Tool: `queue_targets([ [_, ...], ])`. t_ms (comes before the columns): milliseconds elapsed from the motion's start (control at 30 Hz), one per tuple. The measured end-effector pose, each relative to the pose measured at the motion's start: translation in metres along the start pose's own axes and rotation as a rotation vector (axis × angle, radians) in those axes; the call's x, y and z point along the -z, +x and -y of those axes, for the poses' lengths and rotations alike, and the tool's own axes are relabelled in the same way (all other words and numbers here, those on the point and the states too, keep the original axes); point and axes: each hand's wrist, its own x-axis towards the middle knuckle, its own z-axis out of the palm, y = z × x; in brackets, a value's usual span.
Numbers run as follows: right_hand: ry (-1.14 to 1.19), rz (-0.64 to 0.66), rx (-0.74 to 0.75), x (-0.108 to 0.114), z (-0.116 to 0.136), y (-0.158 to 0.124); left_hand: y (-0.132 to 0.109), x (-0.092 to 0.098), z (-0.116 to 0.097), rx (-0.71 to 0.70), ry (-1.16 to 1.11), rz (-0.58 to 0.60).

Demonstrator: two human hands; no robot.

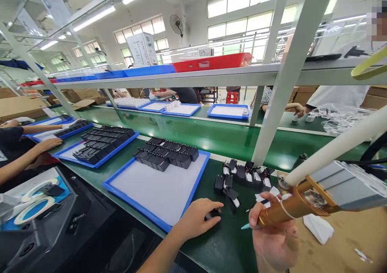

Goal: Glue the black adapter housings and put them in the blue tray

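Note:
My left hand (198, 218) rests on the green bench with its fingers curled over a small black plug adapter (213, 214). My right hand (273, 240) grips the brass-coloured barrel of a hand tool (290, 209) whose pale tip points left, towards the adapter. A white hose (338, 146) runs up and right from the tool. Just beyond my hands lies a loose cluster of black adapters (242, 178). To the left stands a blue-rimmed tray (121, 188) with rows of black adapters (166, 153) along its far end.
A second blue tray (65, 155) full of black adapters sits further left, beside another person's forearms (27, 154). A white upright post (279, 87) rises by the loose adapters. Blue trays with white parts (228, 111) line the far side, where other people work. Rolls of tape (33, 208) lie lower left.

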Motion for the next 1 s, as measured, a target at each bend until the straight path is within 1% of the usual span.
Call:
queue_targets([
  [67, -0.003, 0.019, 0.011, 0.003, -0.002, 0.001, -0.002, -0.001, 0.003, 0.022, 0.072, -0.044],
  [100, -0.002, 0.037, 0.016, 0.005, -0.004, 0.002, -0.003, -0.001, 0.003, 0.035, 0.102, -0.046],
  [200, 0.019, 0.086, 0.032, 0.012, -0.009, 0.003, -0.007, 0.004, 0.004, 0.061, 0.138, 0.009],
  [333, 0.065, 0.110, 0.066, 0.017, -0.012, 0.004, -0.010, 0.012, 0.008, 0.051, 0.130, 0.100],
  [433, 0.067, 0.120, 0.066, 0.017, -0.012, 0.004, -0.008, 0.012, 0.013, 0.037, 0.093, 0.151],
  [533, 0.057, 0.112, 0.048, 0.016, -0.012, 0.005, -0.005, 0.009, 0.014, 0.013, 0.062, 0.191],
  [600, 0.055, 0.102, 0.043, 0.016, -0.011, 0.005, -0.003, 0.006, 0.013, -0.002, 0.062, 0.206],
  [733, 0.062, 0.097, 0.028, 0.016, -0.011, 0.004, -0.004, 0.005, 0.010, -0.023, 0.093, 0.189],
  [833, 0.059, 0.098, 0.017, 0.016, -0.011, 0.004, -0.008, 0.012, 0.009, -0.033, 0.038, 0.191],
  [933, 0.051, 0.099, 0.017, 0.017, -0.011, 0.004, -0.012, 0.020, 0.010, -0.030, -0.073, 0.227],
  [1000, 0.055, 0.101, 0.021, 0.017, -0.011, 0.003, -0.012, 0.025, 0.011, -0.032, -0.105, 0.256],
])
